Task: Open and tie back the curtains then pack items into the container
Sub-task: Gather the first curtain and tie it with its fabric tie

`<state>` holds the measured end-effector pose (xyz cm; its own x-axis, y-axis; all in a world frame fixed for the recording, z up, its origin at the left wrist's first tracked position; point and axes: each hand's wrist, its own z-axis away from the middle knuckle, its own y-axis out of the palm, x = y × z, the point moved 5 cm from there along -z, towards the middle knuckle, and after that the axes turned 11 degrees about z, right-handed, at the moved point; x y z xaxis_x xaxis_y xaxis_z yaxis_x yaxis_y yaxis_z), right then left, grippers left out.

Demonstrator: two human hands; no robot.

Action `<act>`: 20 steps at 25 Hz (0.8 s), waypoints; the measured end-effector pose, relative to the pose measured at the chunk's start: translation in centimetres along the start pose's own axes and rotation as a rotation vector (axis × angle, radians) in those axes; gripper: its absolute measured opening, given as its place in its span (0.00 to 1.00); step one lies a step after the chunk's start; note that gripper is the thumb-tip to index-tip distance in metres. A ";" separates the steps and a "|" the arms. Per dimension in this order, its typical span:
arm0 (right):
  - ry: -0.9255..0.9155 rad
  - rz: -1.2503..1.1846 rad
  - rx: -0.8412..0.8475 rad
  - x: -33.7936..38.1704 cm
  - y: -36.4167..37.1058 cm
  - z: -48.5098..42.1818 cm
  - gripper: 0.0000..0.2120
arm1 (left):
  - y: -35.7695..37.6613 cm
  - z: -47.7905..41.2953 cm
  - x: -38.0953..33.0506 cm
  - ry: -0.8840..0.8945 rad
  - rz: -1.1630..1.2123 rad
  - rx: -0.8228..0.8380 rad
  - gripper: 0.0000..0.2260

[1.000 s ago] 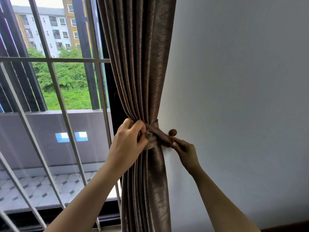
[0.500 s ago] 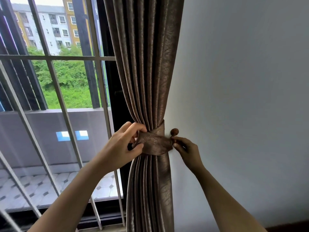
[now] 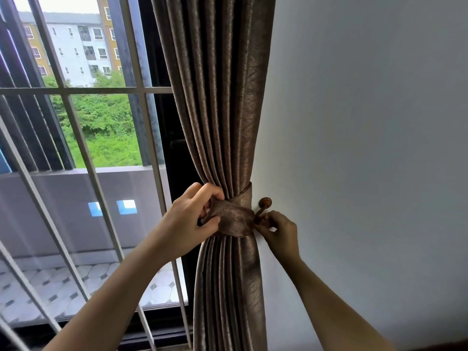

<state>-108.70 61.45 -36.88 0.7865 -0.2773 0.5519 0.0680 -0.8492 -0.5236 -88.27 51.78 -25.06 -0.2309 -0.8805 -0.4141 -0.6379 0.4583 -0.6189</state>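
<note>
A brown pleated curtain (image 3: 222, 102) hangs gathered against the white wall, cinched at its waist by a matching fabric tieback (image 3: 234, 217). My left hand (image 3: 188, 219) pinches the tieback's left edge between thumb and fingers. My right hand (image 3: 277, 230) grips the tieback's other end at a round wooden wall hook (image 3: 264, 203); the loop itself is hidden under my fingers. No container is in view.
A window with white metal bars (image 3: 83, 145) fills the left side, with a dark frame (image 3: 177, 158) beside the curtain. Outside are a tiled balcony floor (image 3: 63, 292), greenery and apartment blocks. The bare white wall (image 3: 367, 148) fills the right.
The tieback now lies flatter and wider around the curtain. My left hand has slid from covering it to pinching its left edge. My right hand stays at the hook.
</note>
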 end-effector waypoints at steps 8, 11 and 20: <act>-0.019 0.175 0.040 0.6 -0.3 -1.6 0.06 | 0.3 1.2 -0.4 0.049 0.046 -0.013 0.19; -0.105 0.206 0.175 1.4 -1.8 -2.9 0.08 | 0.5 2.1 -0.3 -0.014 0.135 -0.082 0.20; -0.548 -0.052 0.084 9.9 -9.1 -3.4 0.07 | 3.6 4.0 2.4 -1.029 1.351 -0.426 0.06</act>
<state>-103.61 64.95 -24.46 0.9834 0.0579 0.1719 0.1469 -0.8104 -0.5671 -88.17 51.80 -30.92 -0.3046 0.5643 -0.7673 -0.5782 0.5306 0.6198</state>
